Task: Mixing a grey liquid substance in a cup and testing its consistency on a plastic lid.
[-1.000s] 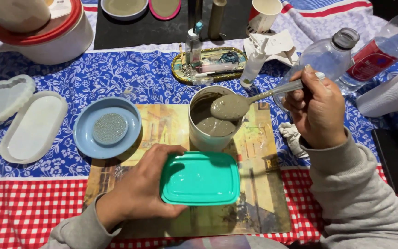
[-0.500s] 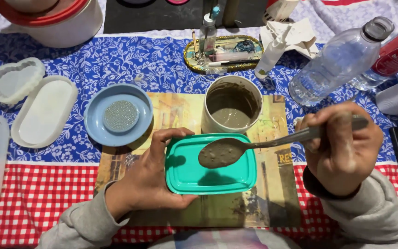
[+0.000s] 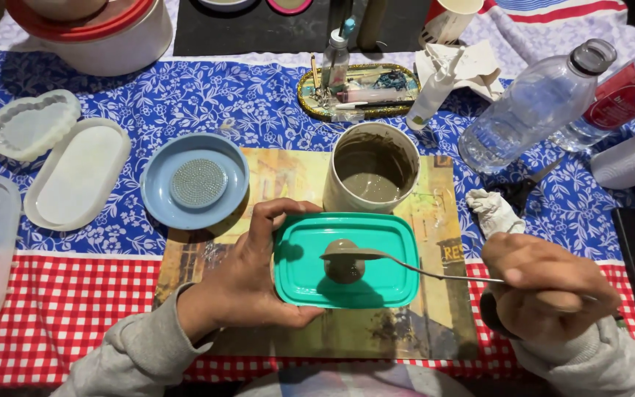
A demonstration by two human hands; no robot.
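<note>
Spoon [image 3: 376,257] of thin metal, pinched in your right hand's [image 3: 545,290] grip, tips grey paste into the teal rectangular plastic mould [image 3: 345,259]; your left hand [image 3: 255,276] clasps the mould's left edge on the surface.

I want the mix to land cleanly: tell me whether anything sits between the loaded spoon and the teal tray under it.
Nothing visible does. The spoon, in the right hand, hangs directly over the teal tray, which the left hand steadies at its left edge; grey mix drops straight onto the tray's bare bottom.
</note>
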